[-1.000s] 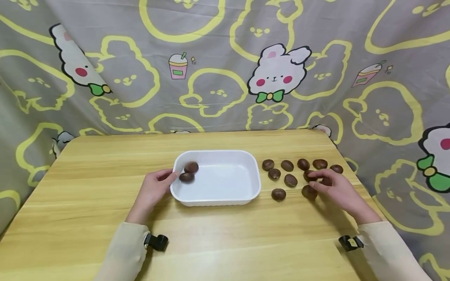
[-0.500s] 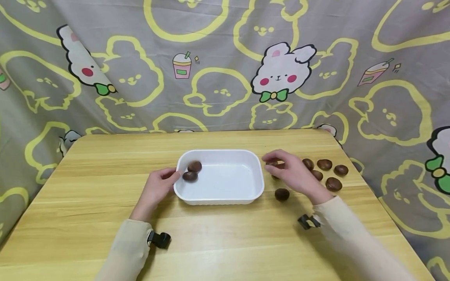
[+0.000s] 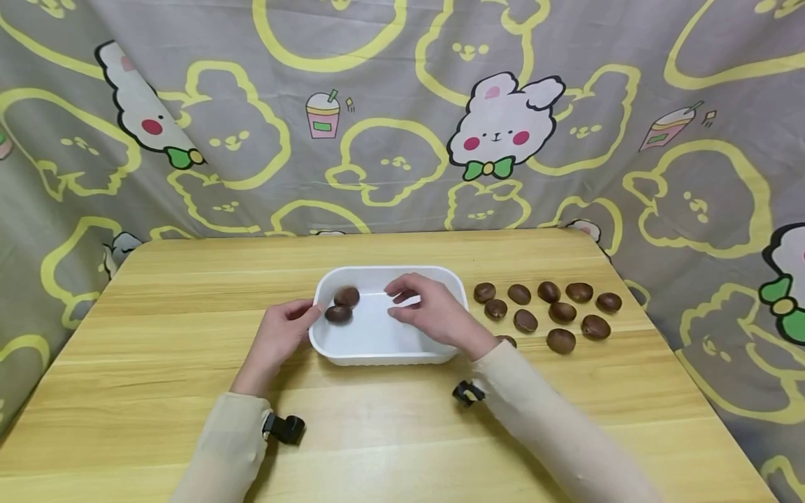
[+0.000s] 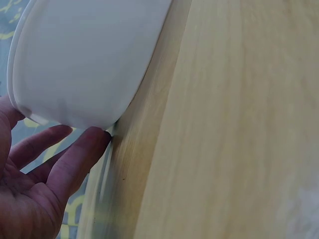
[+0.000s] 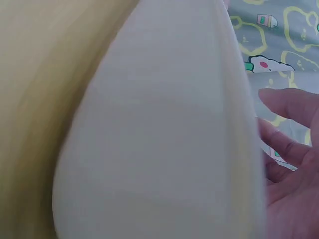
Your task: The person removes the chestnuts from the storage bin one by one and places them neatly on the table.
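Observation:
A white plastic tray (image 3: 390, 360) stands on the wooden table with two brown chestnuts (image 3: 339, 314) at its left end. My left hand (image 3: 279, 339) grips that end, thumb at the rim and fingers (image 4: 82, 154) against the outer wall in the left wrist view. Over the right half of the tray hovers my right hand (image 3: 434, 314), thumb and fingers apart. Nothing shows between them in the right wrist view, where the hand (image 5: 294, 149) appears beyond the tray's wall.
Several loose chestnuts (image 3: 525, 321) lie spread to the right of the tray; one (image 3: 506, 341) is partly hidden by the right wrist. A patterned grey curtain (image 3: 390, 161) hangs behind the wooden table (image 3: 390, 433).
My right hand has moved left, from the far-right chestnuts across the near ones to above the tray. The left hand stays at the tray's end, and both chestnuts inside lie as before.

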### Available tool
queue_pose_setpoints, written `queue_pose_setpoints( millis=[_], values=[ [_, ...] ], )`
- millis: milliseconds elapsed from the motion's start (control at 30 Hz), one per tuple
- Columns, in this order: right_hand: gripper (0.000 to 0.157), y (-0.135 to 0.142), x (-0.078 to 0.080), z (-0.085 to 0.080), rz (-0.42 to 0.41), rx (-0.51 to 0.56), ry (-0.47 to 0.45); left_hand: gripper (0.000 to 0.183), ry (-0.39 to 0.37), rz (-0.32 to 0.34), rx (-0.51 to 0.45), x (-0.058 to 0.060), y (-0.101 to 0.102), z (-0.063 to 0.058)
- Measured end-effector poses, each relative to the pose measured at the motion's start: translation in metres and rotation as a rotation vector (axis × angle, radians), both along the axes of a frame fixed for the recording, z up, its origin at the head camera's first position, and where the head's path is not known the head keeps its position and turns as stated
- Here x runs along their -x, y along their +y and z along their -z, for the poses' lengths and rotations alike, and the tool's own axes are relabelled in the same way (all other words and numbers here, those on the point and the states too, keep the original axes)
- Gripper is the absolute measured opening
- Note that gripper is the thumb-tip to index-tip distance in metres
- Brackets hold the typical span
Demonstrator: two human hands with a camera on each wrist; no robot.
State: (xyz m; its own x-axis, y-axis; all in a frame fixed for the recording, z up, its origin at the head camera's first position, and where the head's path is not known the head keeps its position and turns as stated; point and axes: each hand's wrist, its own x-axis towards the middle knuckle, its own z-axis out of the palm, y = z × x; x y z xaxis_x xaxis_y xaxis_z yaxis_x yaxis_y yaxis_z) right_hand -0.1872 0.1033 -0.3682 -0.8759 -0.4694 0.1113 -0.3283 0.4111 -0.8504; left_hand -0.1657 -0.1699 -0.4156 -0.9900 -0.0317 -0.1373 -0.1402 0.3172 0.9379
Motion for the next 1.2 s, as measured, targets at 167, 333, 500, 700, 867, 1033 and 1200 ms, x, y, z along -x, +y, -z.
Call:
queue_pose_setpoints(
  millis=[167,333,500,700,867,1033,1200],
  values=[
    [0.028,-0.027,0.001,0.01,-0.009,0.059,-0.037,0.048,-0.006,-0.002,-0.004,0.0,-0.001,0.0],
    [0.031,-0.049,0.002,0.018,-0.007,0.064,-0.058,0.048,-0.008,0.0,-0.005,0.0,-0.002,-0.001],
    [0.032,-0.069,0.005,0.025,-0.022,0.032,-0.057,0.049,-0.003,0.002,-0.004,0.001,-0.002,0.0],
    [0.035,-0.081,0.007,0.027,-0.049,-0.134,0.027,0.046,0.001,-0.001,-0.013,0.002,-0.002,0.001],
    [0.035,-0.086,0.01,0.025,-0.081,-0.269,0.087,0.046,0.005,0.005,-0.01,0.003,-0.001,0.001],
    [0.032,-0.091,0.011,0.026,-0.083,-0.366,0.139,0.049,-0.005,0.006,0.006,0.004,-0.002,0.002],
    [0.032,-0.094,0.009,0.027,-0.087,-0.437,0.135,0.049,0.0,0.009,0.013,0.003,-0.003,0.002]
  ],
)
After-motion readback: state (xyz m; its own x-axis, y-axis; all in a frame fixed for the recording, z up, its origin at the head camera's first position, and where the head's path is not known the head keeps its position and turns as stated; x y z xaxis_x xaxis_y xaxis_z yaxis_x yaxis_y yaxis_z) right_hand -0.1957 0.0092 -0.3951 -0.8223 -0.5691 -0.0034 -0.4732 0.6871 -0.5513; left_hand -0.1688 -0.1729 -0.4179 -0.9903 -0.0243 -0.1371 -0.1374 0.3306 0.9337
